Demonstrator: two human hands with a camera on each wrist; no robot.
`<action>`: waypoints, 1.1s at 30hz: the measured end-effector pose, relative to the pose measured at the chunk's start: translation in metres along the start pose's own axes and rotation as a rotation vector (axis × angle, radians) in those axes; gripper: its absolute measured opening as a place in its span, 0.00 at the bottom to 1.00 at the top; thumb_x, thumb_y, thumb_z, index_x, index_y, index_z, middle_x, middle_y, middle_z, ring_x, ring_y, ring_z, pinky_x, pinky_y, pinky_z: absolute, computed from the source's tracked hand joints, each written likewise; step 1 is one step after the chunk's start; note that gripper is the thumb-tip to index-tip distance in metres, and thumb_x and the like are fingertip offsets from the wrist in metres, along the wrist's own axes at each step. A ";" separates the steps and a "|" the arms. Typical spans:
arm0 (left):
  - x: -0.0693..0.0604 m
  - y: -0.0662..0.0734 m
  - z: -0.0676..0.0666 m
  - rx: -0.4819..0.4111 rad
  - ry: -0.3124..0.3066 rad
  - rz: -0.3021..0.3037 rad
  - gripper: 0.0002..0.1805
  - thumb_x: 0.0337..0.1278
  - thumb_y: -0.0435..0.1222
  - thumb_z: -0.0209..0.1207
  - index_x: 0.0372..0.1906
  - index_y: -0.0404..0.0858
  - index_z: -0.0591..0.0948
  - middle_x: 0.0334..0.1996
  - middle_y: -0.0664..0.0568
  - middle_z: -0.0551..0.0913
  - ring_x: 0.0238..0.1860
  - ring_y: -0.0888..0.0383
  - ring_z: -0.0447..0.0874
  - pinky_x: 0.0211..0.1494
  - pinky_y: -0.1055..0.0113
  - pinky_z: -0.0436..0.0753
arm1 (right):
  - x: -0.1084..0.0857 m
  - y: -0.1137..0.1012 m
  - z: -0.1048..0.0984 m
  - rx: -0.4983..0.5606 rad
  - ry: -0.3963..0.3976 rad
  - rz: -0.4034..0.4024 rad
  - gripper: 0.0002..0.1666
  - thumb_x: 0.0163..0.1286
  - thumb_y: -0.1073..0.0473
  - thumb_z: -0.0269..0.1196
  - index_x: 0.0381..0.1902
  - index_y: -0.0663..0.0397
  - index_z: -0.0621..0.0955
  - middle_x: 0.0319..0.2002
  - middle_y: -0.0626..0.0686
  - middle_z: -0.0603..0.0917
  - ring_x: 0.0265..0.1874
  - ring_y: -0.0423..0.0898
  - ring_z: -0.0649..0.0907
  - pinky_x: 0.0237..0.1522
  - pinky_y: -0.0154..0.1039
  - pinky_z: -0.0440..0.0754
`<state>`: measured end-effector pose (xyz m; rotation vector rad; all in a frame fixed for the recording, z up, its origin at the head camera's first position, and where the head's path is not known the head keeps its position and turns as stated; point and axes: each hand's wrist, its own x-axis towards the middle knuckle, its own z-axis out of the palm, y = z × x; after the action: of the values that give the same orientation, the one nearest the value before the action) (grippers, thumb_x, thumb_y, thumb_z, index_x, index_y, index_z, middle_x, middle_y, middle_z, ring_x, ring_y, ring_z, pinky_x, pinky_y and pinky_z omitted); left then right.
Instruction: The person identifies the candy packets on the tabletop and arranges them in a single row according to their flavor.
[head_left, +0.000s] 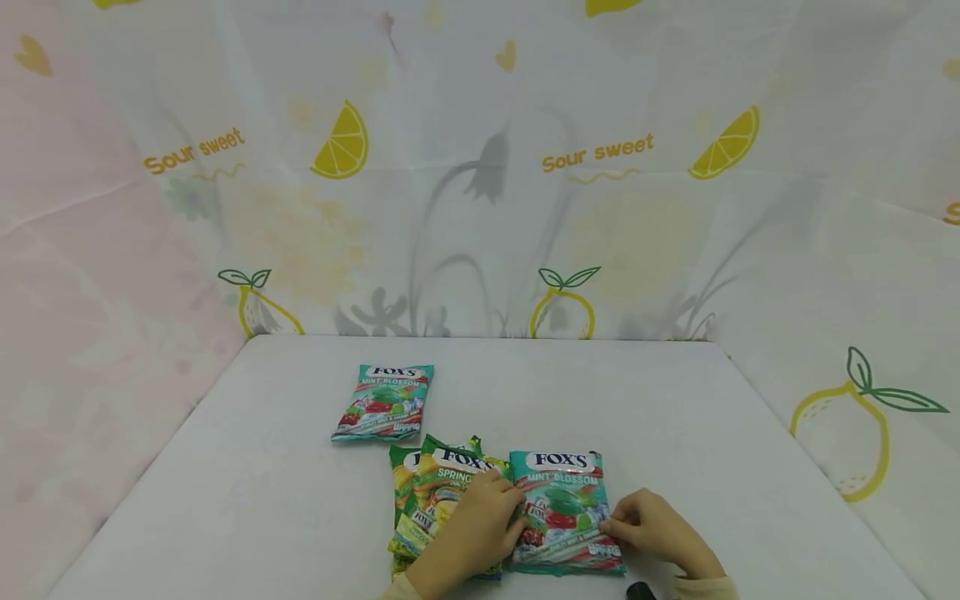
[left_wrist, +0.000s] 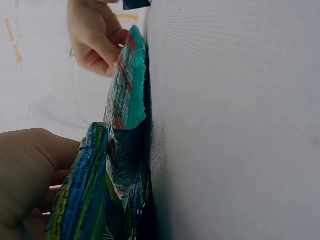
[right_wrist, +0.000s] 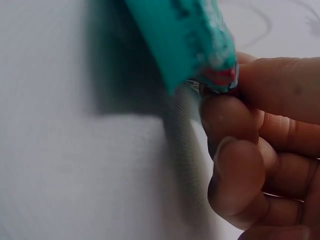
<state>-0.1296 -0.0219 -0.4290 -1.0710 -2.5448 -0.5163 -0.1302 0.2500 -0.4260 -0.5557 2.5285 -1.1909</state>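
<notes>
A teal Mint Blossom candy bag lies face up at the front of the table. My right hand pinches its right edge between thumb and fingers; the right wrist view shows the bag's corner in that grip. At the bag's left edge, my left hand has curled fingers and thumb on it. Under and beside that hand are overlapping green-and-yellow Spring candy bags. In the left wrist view these bags hide the left fingertips, and the teal bag's side touches them.
Farther back on the white table lies another teal Mint Blossom bag. A small black object shows at the bottom edge near the right wrist. Lemon-printed cloth hangs behind the table and along its sides.
</notes>
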 end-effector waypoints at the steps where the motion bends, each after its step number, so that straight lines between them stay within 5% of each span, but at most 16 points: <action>1: 0.000 0.000 0.000 0.008 -0.005 0.000 0.06 0.51 0.40 0.66 0.31 0.42 0.84 0.28 0.58 0.82 0.31 0.64 0.71 0.41 0.67 0.74 | -0.001 0.001 0.000 -0.003 0.000 0.005 0.17 0.63 0.56 0.64 0.18 0.60 0.81 0.15 0.41 0.74 0.14 0.32 0.68 0.17 0.28 0.66; 17: 0.003 0.013 -0.005 0.095 -0.150 -0.067 0.12 0.55 0.45 0.62 0.24 0.43 0.81 0.27 0.56 0.79 0.32 0.61 0.65 0.43 0.62 0.71 | -0.009 0.004 -0.007 0.007 -0.019 0.014 0.17 0.64 0.56 0.63 0.19 0.60 0.81 0.16 0.42 0.75 0.15 0.32 0.68 0.17 0.28 0.66; 20: 0.004 0.016 -0.003 0.083 -0.142 -0.036 0.12 0.56 0.45 0.61 0.23 0.43 0.81 0.26 0.56 0.79 0.32 0.61 0.67 0.47 0.60 0.74 | -0.010 0.006 -0.008 0.004 -0.020 0.004 0.17 0.64 0.56 0.63 0.19 0.60 0.81 0.16 0.41 0.76 0.15 0.31 0.69 0.18 0.28 0.67; 25: 0.005 0.020 0.000 0.086 -0.141 0.022 0.14 0.58 0.47 0.60 0.22 0.45 0.80 0.21 0.59 0.78 0.27 0.64 0.63 0.39 0.70 0.68 | -0.012 0.009 -0.009 0.011 -0.031 -0.008 0.17 0.65 0.56 0.62 0.19 0.60 0.81 0.16 0.40 0.75 0.15 0.30 0.69 0.17 0.28 0.67; 33: 0.009 0.026 0.001 -0.041 -0.271 -0.112 0.14 0.60 0.46 0.58 0.30 0.39 0.81 0.24 0.56 0.77 0.29 0.65 0.66 0.34 0.73 0.70 | -0.015 0.013 -0.013 0.047 -0.051 0.007 0.17 0.65 0.56 0.62 0.20 0.62 0.81 0.16 0.41 0.76 0.15 0.31 0.69 0.17 0.28 0.68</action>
<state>-0.1162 0.0010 -0.4207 -1.0826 -2.8549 -0.4827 -0.1246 0.2730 -0.4269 -0.5576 2.4516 -1.2148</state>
